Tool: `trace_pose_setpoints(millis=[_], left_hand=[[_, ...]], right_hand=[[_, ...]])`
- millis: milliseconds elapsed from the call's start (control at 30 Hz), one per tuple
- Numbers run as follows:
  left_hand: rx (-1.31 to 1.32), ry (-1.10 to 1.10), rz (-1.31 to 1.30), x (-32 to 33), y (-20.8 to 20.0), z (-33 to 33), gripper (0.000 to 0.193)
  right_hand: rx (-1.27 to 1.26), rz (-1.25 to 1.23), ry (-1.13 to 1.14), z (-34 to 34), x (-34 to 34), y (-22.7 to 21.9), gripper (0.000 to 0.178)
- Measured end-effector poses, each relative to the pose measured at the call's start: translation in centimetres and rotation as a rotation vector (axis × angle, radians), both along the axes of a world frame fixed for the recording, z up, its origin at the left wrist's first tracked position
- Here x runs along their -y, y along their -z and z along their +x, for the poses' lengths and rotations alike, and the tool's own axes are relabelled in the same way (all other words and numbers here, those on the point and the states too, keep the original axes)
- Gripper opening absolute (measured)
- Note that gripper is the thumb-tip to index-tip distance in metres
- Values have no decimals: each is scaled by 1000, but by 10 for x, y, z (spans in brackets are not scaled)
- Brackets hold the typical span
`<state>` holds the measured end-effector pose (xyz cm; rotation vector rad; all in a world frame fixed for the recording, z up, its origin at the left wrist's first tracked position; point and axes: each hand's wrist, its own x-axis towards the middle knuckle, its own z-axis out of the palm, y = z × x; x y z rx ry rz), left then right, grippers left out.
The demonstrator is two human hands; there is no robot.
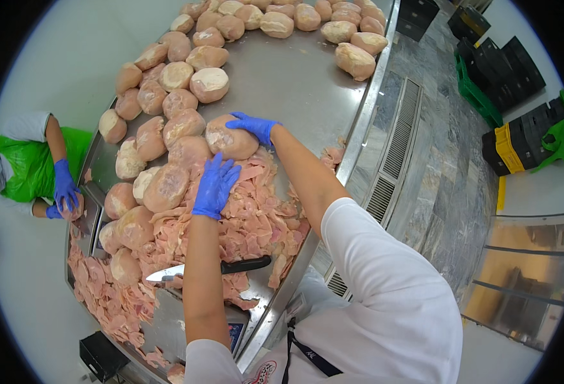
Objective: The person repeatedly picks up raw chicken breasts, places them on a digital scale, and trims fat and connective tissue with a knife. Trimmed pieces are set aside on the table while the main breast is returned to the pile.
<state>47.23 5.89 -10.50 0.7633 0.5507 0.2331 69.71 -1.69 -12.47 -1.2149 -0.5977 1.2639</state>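
Note:
Between my gloved hands is a large rounded piece of pale pink meat (221, 136) on the metal table. My right hand (254, 127), in a blue glove, curves over its right side. My left hand (217, 187), also blue-gloved, presses its spread fingertips against the near side; that palm hangs over thin meat slices (250, 217). Together the hands grip the piece. A knife (247, 264) with a black handle lies on the table behind my left forearm, its blade (165, 273) pointing left. Another rounded meat piece (167, 187) sits just left of my left hand.
Several more rounded meat pieces (209, 84) line the left and far parts of the metal table (282, 83). Across the left edge, a co-worker in a green apron (39, 163) handles meat with blue gloves. Black crates (512, 70) and a floor drain grate (394, 150) are on the right.

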Motion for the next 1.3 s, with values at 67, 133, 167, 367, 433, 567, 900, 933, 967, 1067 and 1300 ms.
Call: trace_pose_setpoints(millis=[67,133,167,367,433,567,900,933,967,1067,1300], left_hand=[[-33,51,-48,-10,3,-3,76],[-98,53,-18,-5,-5,3,78],[-149,26,36,3,-13,5,79],[-68,-306,755,92,-105,-66,91],[-80,-487,1065,107,-110,-111,92],[52,-598,583,120,-124,-221,82],[-250,-1002,687,114,-73,-453,56],[-172,-1016,585,116,-76,-456,57],[-155,-1019,569,118,-79,-460,58],[-163,-984,579,118,-85,-459,64],[-398,-862,732,122,-96,-459,93]], right_hand=[[-27,147,29,-13,6,-1,86],[-22,260,33,-29,14,-10,87],[25,296,42,-34,17,-18,87],[-367,504,136,-145,57,-69,93],[-376,458,211,-209,60,-49,90],[59,357,46,-319,98,-75,84],[1062,311,-34,-395,77,-75,72],[1275,160,53,-376,80,-79,72],[1394,63,-35,-360,86,-65,80],[1558,-179,-242,-359,103,-17,96],[1303,-251,-222,-377,100,-43,97]])
